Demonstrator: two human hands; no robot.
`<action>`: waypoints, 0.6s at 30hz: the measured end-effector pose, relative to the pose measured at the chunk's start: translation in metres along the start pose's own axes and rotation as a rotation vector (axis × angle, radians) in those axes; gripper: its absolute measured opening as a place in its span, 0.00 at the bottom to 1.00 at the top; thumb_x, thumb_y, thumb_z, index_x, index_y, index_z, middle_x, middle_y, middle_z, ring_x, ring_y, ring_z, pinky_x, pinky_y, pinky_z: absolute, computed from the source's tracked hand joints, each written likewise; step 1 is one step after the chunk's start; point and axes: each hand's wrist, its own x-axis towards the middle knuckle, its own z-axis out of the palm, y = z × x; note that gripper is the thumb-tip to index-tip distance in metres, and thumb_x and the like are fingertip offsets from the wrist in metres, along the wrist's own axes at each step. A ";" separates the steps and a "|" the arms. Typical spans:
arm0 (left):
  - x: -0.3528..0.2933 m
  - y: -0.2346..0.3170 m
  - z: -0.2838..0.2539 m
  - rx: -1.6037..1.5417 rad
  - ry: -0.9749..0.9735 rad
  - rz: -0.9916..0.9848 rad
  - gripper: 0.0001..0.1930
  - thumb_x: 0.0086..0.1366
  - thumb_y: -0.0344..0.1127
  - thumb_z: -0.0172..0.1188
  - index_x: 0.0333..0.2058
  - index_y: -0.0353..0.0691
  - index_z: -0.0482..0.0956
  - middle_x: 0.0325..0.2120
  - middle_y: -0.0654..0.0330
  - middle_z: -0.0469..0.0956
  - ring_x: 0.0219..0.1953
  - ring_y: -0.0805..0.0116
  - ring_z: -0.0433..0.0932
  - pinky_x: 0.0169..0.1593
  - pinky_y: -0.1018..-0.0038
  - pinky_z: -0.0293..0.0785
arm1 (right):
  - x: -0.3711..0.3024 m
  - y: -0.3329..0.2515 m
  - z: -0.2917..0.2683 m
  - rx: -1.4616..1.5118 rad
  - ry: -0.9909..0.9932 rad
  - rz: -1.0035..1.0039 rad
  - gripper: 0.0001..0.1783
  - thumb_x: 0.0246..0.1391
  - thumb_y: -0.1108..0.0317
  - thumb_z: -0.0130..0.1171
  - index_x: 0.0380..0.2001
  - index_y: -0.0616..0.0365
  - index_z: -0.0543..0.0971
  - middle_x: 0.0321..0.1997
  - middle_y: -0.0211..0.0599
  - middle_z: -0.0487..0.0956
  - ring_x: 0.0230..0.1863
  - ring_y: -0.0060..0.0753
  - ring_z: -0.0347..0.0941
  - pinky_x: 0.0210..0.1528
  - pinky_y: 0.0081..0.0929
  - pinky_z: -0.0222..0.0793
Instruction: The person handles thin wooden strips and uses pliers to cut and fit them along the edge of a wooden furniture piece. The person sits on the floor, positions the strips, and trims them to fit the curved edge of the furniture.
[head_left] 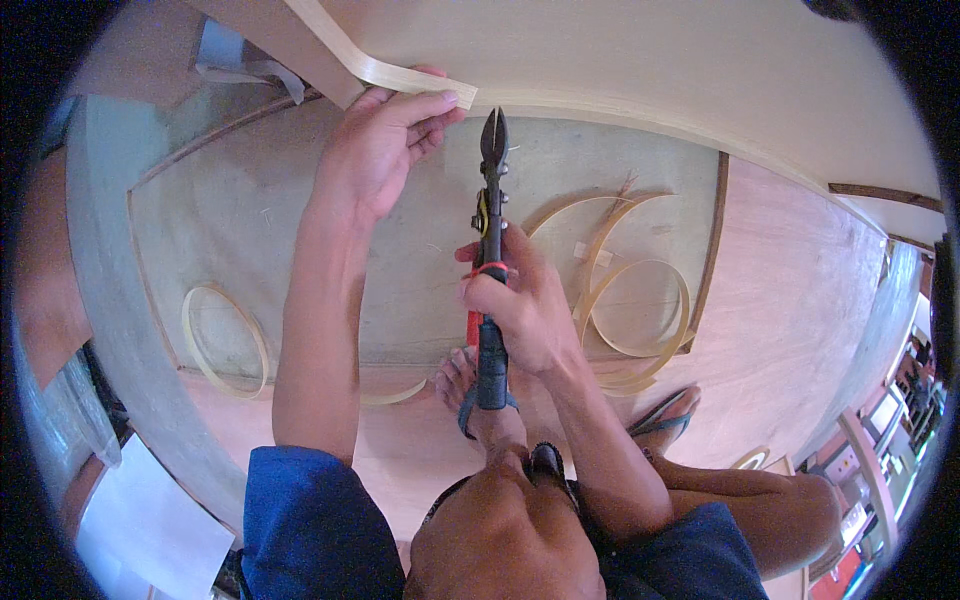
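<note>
My left hand (375, 145) pinches the free end of a pale wood-veneer edging strip (415, 83) between thumb and fingers. The strip bends away from it up toward the upper left, along a large panel. In my right hand (525, 305) is a pair of tin snips (490, 260) with dark blades and red-and-black handles. The blades point away from me, their tips just right of the strip's end and apart from it. A narrow gap shows between the blade tips.
Coiled veneer strips (690, 310) lie right of the snips, and a looped strip (264, 350) lies at the left. A large light panel (640, 60) spans the far side. My sandalled feet rest on the pinkish board (790, 260). A white sheet (145, 520) is at the lower left.
</note>
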 end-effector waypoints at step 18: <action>0.000 -0.016 0.003 0.016 0.046 0.068 0.17 0.62 0.31 0.73 0.50 0.41 0.82 0.41 0.63 0.86 0.43 0.74 0.82 0.48 0.75 0.70 | 0.019 0.001 0.027 0.223 -0.019 -0.084 0.23 0.49 0.66 0.65 0.46 0.66 0.75 0.31 0.33 0.73 0.30 0.24 0.70 0.34 0.27 0.70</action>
